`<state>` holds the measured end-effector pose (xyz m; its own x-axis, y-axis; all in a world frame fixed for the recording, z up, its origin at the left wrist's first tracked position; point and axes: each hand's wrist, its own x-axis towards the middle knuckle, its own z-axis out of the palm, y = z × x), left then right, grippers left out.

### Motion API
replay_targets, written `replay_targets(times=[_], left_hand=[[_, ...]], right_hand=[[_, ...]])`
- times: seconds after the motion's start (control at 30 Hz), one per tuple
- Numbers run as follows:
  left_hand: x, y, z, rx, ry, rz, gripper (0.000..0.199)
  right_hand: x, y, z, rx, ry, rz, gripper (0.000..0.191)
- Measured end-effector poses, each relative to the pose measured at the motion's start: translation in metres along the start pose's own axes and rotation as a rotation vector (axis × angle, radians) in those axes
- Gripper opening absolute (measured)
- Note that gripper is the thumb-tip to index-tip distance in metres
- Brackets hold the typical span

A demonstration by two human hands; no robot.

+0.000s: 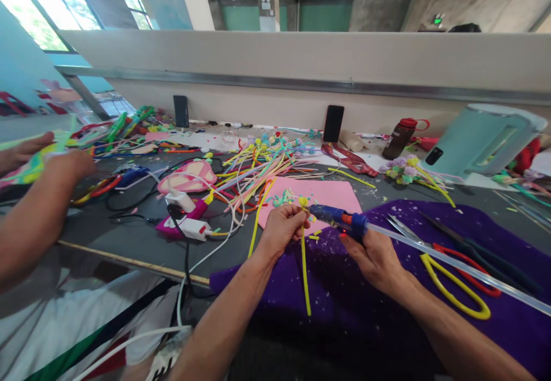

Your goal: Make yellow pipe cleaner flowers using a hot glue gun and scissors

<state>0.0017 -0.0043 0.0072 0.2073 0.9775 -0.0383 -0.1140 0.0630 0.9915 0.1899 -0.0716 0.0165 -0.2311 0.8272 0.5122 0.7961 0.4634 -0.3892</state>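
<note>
Grey tabletop (pixel 129 237), pale partition (pixel 275 54) behind. We've got the yellow stem (pixel 306 278) at the near edge of the pink sheet (pixel 344 197), pinched between thumb and fingers of our left hand (pixel 284 222). Yellow bud (pixel 303 202) pokes out just above the fingertips; tail runs down below the grip. Our right hand (pixel 376 255), right of the sheet, is wrapped around the glue gun (pixel 340 217); nozzle right by the bud, can't tell if touching. Small yellow offcuts (pixel 314 237) by the sheet's near edge. Scissors (pixel 430 249) right of the sheet on purple cloth (pixel 404 206), stem bundle (pixel 258 168) behind it, white plugs (pixel 196 229) left.
</note>
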Motion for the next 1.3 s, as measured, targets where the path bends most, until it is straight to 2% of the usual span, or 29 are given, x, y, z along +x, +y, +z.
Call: replay_targets(times=[0.17,0.6,0.93,1.0,1.1,1.2,1.3], left_hand=[[0.001,-0.002,-0.002,-0.003,-0.012,0.000,0.026],[0.001,-0.001,-0.003,-0.022,-0.023,-0.008,0.027],[0.000,0.000,-0.002,0.002,-0.007,-0.001,0.025],[0.000,-0.001,-0.002,0.002,-0.008,-0.001,0.026],[0.002,0.000,-0.004,-0.057,-0.042,-0.029,0.027],[0.002,0.001,-0.006,-0.174,-0.136,-0.097,0.025],[0.002,0.002,-0.007,-0.260,-0.234,-0.174,0.022]], right_hand=[[-0.002,0.005,0.004,-0.001,0.034,0.004,0.022],[-0.002,0.005,0.003,0.063,0.013,-0.036,0.021],[-0.004,0.007,0.004,0.123,-0.012,0.005,0.022],[-0.002,0.007,0.002,0.153,-0.010,0.058,0.021],[0.004,0.015,-0.001,0.257,-0.012,0.250,0.026],[0.015,0.032,0.003,0.409,0.006,0.442,0.038],[0.022,0.056,0.010,0.587,-0.021,0.609,0.039]])
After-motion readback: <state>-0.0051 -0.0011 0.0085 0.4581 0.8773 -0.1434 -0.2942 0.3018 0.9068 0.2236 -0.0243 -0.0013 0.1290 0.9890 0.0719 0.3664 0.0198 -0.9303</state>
